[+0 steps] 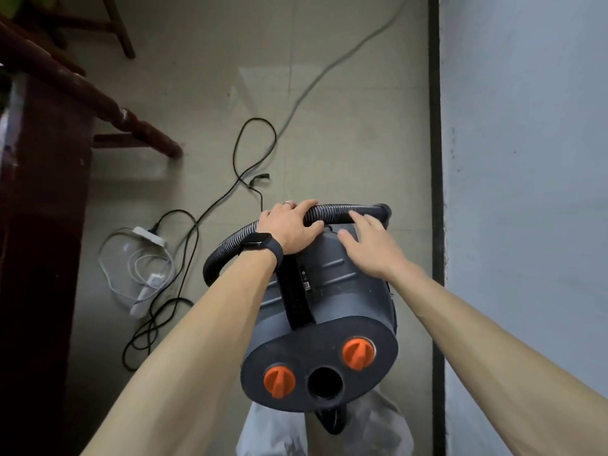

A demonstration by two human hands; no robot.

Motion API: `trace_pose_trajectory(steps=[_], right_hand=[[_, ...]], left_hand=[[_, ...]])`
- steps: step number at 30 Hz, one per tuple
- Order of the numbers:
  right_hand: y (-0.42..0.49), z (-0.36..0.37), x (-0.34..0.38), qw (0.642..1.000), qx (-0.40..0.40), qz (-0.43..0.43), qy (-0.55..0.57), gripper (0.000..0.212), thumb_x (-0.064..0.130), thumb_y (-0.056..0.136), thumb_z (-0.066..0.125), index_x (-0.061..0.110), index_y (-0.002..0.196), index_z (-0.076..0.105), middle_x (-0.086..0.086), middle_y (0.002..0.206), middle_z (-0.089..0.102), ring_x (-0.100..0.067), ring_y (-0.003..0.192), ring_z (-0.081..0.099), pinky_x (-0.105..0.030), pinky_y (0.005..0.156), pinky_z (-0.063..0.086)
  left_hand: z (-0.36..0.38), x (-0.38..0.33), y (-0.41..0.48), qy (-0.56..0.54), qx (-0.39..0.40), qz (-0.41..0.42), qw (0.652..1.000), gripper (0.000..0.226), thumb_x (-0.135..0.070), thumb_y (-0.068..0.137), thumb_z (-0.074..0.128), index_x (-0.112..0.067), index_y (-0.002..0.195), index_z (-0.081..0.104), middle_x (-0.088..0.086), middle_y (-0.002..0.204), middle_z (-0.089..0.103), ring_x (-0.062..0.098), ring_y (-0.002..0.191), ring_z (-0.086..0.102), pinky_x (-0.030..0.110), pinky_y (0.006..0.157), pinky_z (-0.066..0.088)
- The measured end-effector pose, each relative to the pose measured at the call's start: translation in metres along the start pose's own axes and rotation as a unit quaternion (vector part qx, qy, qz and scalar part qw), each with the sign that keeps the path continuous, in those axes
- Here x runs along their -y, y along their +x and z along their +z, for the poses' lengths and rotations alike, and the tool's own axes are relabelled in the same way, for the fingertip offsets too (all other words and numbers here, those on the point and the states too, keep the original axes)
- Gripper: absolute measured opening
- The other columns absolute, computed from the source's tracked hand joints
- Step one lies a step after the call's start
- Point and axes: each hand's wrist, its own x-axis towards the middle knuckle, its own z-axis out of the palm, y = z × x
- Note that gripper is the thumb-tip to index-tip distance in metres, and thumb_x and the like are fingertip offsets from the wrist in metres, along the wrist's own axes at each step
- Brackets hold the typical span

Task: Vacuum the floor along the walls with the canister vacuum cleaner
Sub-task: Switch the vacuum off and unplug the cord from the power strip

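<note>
- Stretching across most of the view, the beige tiled floor (345,110) runs up to a pale blue-grey wall (526,159) on my right, with a black skirting strip (434,126) between them.
- Dark red-brown wooden furniture (42,225) fills the left edge, and one turned leg (98,100) slants across the floor.
- The canister vacuum cleaner (329,291), dark grey, sits between my forearms, just beside the skirting strip. Its near end faces me. I cannot tell whether it rests on the floor.
- Its corrugated hose (335,213) arcs over the far end of the canister and bends down the left side.
- My left hand (289,228) holds the hose: the fingers wrap over the top and the thumb lies under it against the canister.
- My right hand (371,245) lies flat on the canister, fingers straight and spread, their tips touching the hose.
- A black cable (253,153) loops over the floor beyond the vacuum, and a grey cable (329,70) runs off toward the far wall.
- A white power strip (148,235) lies near the furniture among white cords.
- Two orange knobs (279,380) flank a round opening (325,385) on the canister's near end.
- A dark smartwatch (263,243) sits on my left wrist, and a ring (289,203) is on one finger of that hand.
</note>
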Motion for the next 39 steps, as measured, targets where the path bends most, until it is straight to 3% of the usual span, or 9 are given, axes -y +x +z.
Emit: trace_pose_trajectory(steps=[2,4,8,11,17,23,30,36,39], right_hand=[[-0.043,-0.002,0.001,0.993,-0.111,-0.022,0.021,0.047,0.05,0.099,0.055,0.022,0.137,0.054,-0.003,0.136,0.054,-0.024,0.129,0.05,-0.035,0.102,0.041],[-0.099,0.0,-0.003,0.977,-0.206,-0.05,0.012,0.027,0.051,0.096,0.061,0.024,0.098,0.058,0.008,0.093,0.057,-0.017,0.092,0.055,-0.031,0.074,0.039],[-0.177,0.031,-0.019,0.988,-0.111,-0.04,-0.101,0.048,0.069,0.091,0.053,0.025,0.075,0.045,0.011,0.064,0.049,-0.013,0.064,0.056,-0.027,0.059,0.045],[-0.196,0.061,-0.029,0.984,-0.041,-0.046,-0.168,0.042,0.064,0.098,0.045,0.024,0.087,0.035,0.01,0.077,0.056,-0.028,0.077,0.066,-0.039,0.065,0.053],[-0.202,0.074,-0.029,0.99,-0.087,-0.007,-0.108,0.029,0.048,0.104,0.044,0.019,0.1,0.04,-0.005,0.091,0.068,-0.031,0.079,0.067,-0.037,0.067,0.046],[-0.206,0.078,-0.012,0.968,-0.051,-0.029,-0.244,0.036,0.028,0.108,0.039,0.01,0.138,0.042,-0.015,0.118,0.057,-0.041,0.09,0.067,-0.042,0.067,0.05],[-0.213,0.07,-0.003,0.93,-0.031,-0.043,-0.364,0.037,0.014,0.106,0.039,0.007,0.143,0.037,-0.016,0.12,0.056,-0.038,0.089,0.07,-0.038,0.061,0.039],[-0.21,0.071,0.003,0.939,-0.022,-0.007,-0.342,0.031,0.022,0.108,0.037,0.012,0.137,0.038,-0.014,0.121,0.056,-0.041,0.095,0.066,-0.038,0.068,0.038],[-0.208,0.072,0.006,0.944,-0.015,0.013,-0.328,0.034,0.021,0.105,0.042,0.011,0.137,0.038,-0.016,0.123,0.057,-0.04,0.098,0.065,-0.039,0.07,0.039]], left_hand=[[0.0,0.001,0.0,-0.015,-0.004,-0.004,1.0,0.058,-0.062,0.09,0.044,-0.044,0.145,0.037,0.007,0.138,0.053,0.027,0.132,0.042,0.043,0.108,0.033],[0.0,0.001,0.002,-0.019,-0.007,-0.006,1.0,0.059,-0.061,0.088,0.047,-0.043,0.144,0.039,0.007,0.138,0.054,0.028,0.132,0.043,0.043,0.107,0.034],[0.0,-0.001,-0.003,-0.026,-0.017,-0.026,0.999,0.062,-0.06,0.087,0.049,-0.036,0.144,0.041,0.01,0.14,0.052,0.031,0.133,0.042,0.043,0.108,0.035],[-0.004,-0.002,-0.014,-0.016,-0.036,-0.024,0.999,0.061,-0.055,0.088,0.049,-0.031,0.144,0.043,0.01,0.144,0.049,0.031,0.134,0.04,0.043,0.109,0.032],[-0.009,0.007,-0.06,-0.041,-0.042,0.001,0.998,0.058,-0.046,0.09,0.051,-0.027,0.144,0.043,0.008,0.147,0.043,0.033,0.134,0.039,0.045,0.111,0.034],[0.011,0.016,-0.13,-0.1,-0.034,0.028,0.994,0.059,-0.049,0.098,0.044,-0.033,0.153,0.03,0.002,0.16,0.028,0.03,0.142,0.033,0.045,0.113,0.034],[0.047,0.014,-0.21,-0.149,-0.031,0.046,0.987,0.067,-0.038,0.099,0.05,-0.026,0.157,0.019,-0.01,0.166,-0.001,0.025,0.137,0.036,0.042,0.107,0.041],[0.085,0.009,-0.26,-0.09,-0.051,0.018,0.994,0.075,-0.038,0.098,0.05,-0.032,0.158,0.006,-0.003,0.166,0.006,0.024,0.152,0.007,0.052,0.121,0.017],[0.098,0.012,-0.271,-0.175,-0.113,-0.03,0.978,0.06,-0.031,0.094,0.059,-0.02,0.147,0.034,0.001,0.161,0.025,0.026,0.148,0.022,0.052,0.115,0.031]])
